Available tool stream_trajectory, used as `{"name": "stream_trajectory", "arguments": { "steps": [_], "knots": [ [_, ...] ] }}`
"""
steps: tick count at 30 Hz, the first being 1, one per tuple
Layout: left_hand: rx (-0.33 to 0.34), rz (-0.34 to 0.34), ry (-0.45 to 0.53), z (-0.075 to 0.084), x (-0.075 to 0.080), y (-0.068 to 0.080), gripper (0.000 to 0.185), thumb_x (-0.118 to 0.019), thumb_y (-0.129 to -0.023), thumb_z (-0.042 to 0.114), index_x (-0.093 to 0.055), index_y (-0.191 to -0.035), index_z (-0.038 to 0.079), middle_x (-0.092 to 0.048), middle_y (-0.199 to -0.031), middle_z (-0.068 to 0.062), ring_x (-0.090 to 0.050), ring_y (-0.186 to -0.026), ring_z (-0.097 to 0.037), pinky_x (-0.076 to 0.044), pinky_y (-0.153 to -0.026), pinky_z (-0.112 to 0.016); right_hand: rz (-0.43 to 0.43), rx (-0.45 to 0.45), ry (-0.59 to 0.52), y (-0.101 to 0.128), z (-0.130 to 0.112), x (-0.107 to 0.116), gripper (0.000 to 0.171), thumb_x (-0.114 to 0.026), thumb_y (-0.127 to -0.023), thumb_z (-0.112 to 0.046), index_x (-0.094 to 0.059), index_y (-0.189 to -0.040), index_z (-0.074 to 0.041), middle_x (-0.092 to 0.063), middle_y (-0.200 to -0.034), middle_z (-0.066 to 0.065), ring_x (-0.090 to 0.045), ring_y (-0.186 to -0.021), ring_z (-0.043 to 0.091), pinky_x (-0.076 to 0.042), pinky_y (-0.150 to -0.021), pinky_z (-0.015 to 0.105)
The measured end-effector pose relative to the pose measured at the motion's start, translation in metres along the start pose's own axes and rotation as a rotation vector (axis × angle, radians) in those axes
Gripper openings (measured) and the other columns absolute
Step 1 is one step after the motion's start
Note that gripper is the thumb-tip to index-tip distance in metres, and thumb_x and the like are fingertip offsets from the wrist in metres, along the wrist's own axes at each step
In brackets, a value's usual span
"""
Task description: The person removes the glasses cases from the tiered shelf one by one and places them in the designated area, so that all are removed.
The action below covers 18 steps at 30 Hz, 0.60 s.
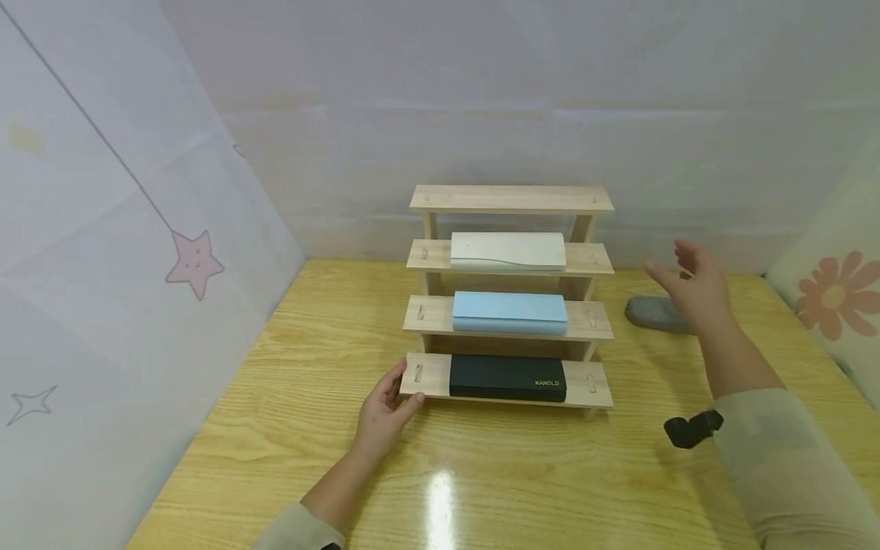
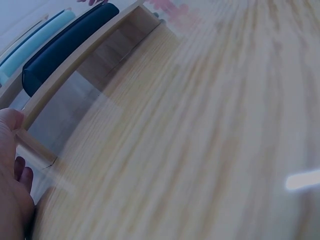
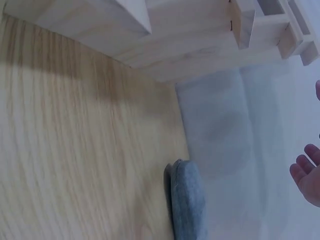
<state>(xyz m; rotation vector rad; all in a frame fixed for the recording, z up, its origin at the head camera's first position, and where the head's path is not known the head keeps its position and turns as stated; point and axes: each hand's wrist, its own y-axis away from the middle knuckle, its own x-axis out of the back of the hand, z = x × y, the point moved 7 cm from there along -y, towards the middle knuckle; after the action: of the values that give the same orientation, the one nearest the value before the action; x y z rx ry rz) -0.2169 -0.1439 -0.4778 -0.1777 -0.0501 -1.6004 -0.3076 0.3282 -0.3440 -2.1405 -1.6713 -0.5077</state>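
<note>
A stepped wooden rack [image 1: 596,325] stands on the table with a white case [image 1: 508,250], a light blue case [image 1: 509,312] and a black case [image 1: 507,377] on three of its shelves; the top shelf is bare. My left hand [image 1: 386,407] holds the left end of the lowest shelf, thumb on top; the left wrist view shows the rack [image 2: 75,62] and black case [image 2: 65,45]. My right hand [image 1: 690,284] hovers open above a grey case [image 1: 653,314] lying right of the rack. The right wrist view shows the grey case [image 3: 187,205] below my fingertips [image 3: 306,172].
The wooden table [image 1: 309,428] is enclosed by pale sheets, with star prints on the left [image 1: 195,262] and a flower print on the right [image 1: 835,294]. Bare tabletop lies in front of the rack.
</note>
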Motion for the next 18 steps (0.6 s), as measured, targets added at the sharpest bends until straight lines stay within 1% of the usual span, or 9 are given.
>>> {"name": "stream_trajectory", "arguments": {
  "steps": [4,8,11,15,18],
  "knots": [
    [-0.005,0.002,-0.008,0.0,0.0,0.0,0.067,-0.07,-0.091,0.01,-0.037,-0.149,0.001,-0.032,-0.158,-0.015,-0.031,-0.146,-0.031,-0.032,-0.115,-0.044,-0.029,0.02,0.018,0.003,-0.015,-0.007,0.092,-0.059,-0.091,-0.055,-0.015,-0.158,-0.01,-0.016,-0.163,0.019,-0.021,-0.146,0.045,-0.029,-0.116,0.06],
    [-0.013,0.0,-0.012,0.002,0.001,0.0,0.067,-0.069,-0.091,0.01,-0.037,-0.149,0.0,-0.032,-0.158,-0.015,-0.031,-0.146,-0.031,-0.032,-0.115,-0.043,-0.064,0.052,0.029,0.006,-0.03,-0.014,0.091,-0.059,-0.091,-0.056,-0.016,-0.157,-0.01,-0.016,-0.163,0.017,-0.022,-0.146,0.045,-0.027,-0.118,0.059],
    [-0.011,-0.002,-0.012,0.003,0.001,0.0,0.067,-0.069,-0.091,0.01,-0.037,-0.149,0.0,-0.032,-0.158,-0.015,-0.03,-0.146,-0.031,-0.032,-0.115,-0.042,-0.078,0.091,0.03,0.006,-0.04,-0.019,0.088,-0.06,-0.092,-0.055,-0.02,-0.156,-0.009,-0.02,-0.163,0.017,-0.024,-0.146,0.044,-0.027,-0.118,0.058],
    [-0.001,-0.005,0.0,0.003,0.0,0.0,0.066,-0.069,-0.091,0.009,-0.037,-0.149,0.001,-0.032,-0.158,-0.014,-0.03,-0.146,-0.03,-0.032,-0.116,-0.042,-0.089,0.125,0.021,0.006,-0.048,-0.024,0.082,-0.061,-0.092,-0.052,-0.027,-0.154,-0.009,-0.026,-0.16,0.017,-0.028,-0.145,0.042,-0.029,-0.118,0.057],
    [0.001,-0.009,0.004,0.003,0.0,0.0,0.066,-0.069,-0.091,0.009,-0.036,-0.149,0.001,-0.032,-0.158,-0.014,-0.03,-0.146,-0.03,-0.032,-0.116,-0.043,-0.102,0.126,0.02,0.007,-0.051,-0.028,0.081,-0.062,-0.091,-0.052,-0.029,-0.153,-0.011,-0.027,-0.16,0.016,-0.028,-0.145,0.042,-0.031,-0.116,0.058]
  ]
}}
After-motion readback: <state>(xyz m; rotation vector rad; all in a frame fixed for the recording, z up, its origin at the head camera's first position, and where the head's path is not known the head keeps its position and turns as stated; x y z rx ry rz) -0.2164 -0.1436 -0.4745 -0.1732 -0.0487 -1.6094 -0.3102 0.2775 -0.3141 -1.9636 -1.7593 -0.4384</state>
